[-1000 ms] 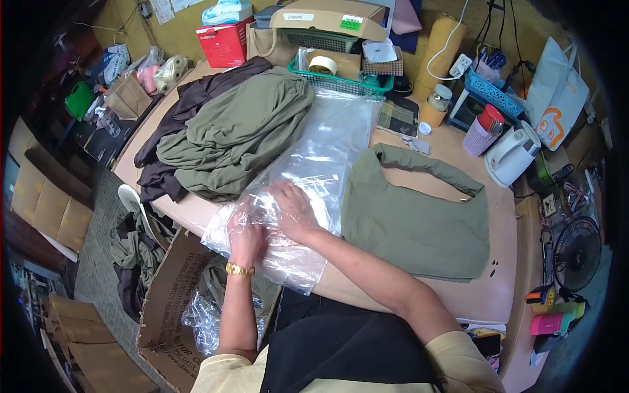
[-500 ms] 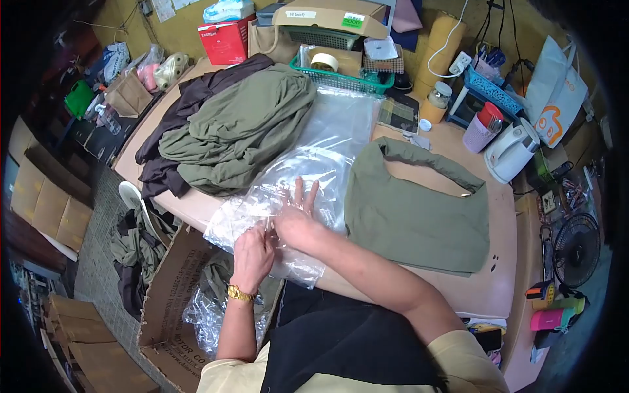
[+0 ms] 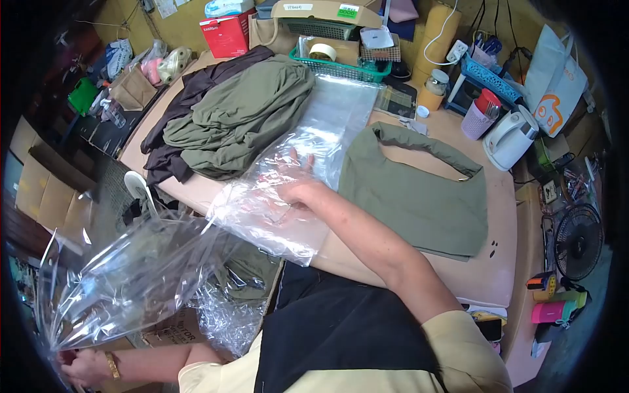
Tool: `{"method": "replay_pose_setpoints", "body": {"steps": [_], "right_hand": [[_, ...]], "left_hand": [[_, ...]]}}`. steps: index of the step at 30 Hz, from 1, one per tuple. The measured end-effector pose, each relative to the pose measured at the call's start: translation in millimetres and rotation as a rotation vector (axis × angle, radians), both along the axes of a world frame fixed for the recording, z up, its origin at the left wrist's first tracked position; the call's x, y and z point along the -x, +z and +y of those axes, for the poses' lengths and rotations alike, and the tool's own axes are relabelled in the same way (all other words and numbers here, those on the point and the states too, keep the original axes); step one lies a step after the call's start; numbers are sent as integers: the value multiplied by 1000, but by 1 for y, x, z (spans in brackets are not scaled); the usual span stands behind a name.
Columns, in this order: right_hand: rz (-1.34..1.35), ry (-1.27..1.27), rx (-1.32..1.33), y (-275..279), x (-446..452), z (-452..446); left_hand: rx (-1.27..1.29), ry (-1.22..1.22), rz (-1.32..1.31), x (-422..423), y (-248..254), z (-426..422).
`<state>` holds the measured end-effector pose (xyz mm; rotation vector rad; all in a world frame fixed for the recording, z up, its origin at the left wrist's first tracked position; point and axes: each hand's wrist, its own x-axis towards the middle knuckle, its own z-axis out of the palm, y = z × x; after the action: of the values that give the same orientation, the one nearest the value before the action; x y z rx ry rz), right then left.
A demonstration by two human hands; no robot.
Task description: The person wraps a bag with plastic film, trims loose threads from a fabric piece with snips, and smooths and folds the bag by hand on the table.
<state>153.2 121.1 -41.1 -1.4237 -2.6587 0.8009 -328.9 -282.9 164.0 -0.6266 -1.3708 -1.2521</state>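
Observation:
My left hand, with a gold watch on its wrist, is closed around a bunched end of a clear plastic bag at the lower left. That bag stretches from the hand back toward the table edge. My right hand lies on the clear plastic sheeting on the table, fingers spread; shiny film seems to cover part of it, though I cannot tell whether it is inside a bag. Right of it lies a folded olive green garment. Behind and left is a heap of olive green fabric over dark brown fabric.
Below the table edge, a cardboard box holds crumpled plastic and green cloth. At the back stand a green basket with tape and a red box. A white kettle and a black fan are at the right.
My left hand has swung from beside my right hand far out to the lower left, pulling the clear bag out over the box. My right hand has stayed near the same spot.

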Motion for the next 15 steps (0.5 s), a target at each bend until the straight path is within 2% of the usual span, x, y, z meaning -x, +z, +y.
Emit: {"method": "replay_pose_setpoints", "body": {"steps": [1, 2, 4, 5, 6, 7, 8, 10, 12, 13, 14, 15], "right_hand": [[46, -21, 4, -12, 7, 1], [221, 68, 520, 10, 4, -5], [240, 147, -97, 33, 9, -55], [504, 149, -425, 28, 18, -72], [654, 131, -36, 49, 11, -83], [786, 107, 360, 71, -2, -94], [785, 105, 363, 70, -16, -97], [1142, -180, 1207, 66, -51, -101], [1235, -339, 897, 36, -85, -99], [1315, -418, 864, 37, -106, -104], [1398, -500, 824, 39, -128, -110], [1352, -519, 614, 37, -148, -113]], "left_hand": [[-19, -134, -20, -46, 18, 21], [26, -226, -53, -85, 23, 46], [251, -497, -218, -166, 9, 98], [414, -633, -284, -212, -5, 126], [807, -649, -411, -255, -16, 140], [965, -808, 49, -275, -41, 174], [1026, -1034, -42, -310, -71, 195], [1176, -1218, 83, -379, -111, 222], [1160, -1379, 183, -426, -146, 241], [1141, -1458, 230, -445, -151, 245], [1311, -1551, 212, -458, -142, 244], [1476, -1639, 193, -468, -126, 243]]}}
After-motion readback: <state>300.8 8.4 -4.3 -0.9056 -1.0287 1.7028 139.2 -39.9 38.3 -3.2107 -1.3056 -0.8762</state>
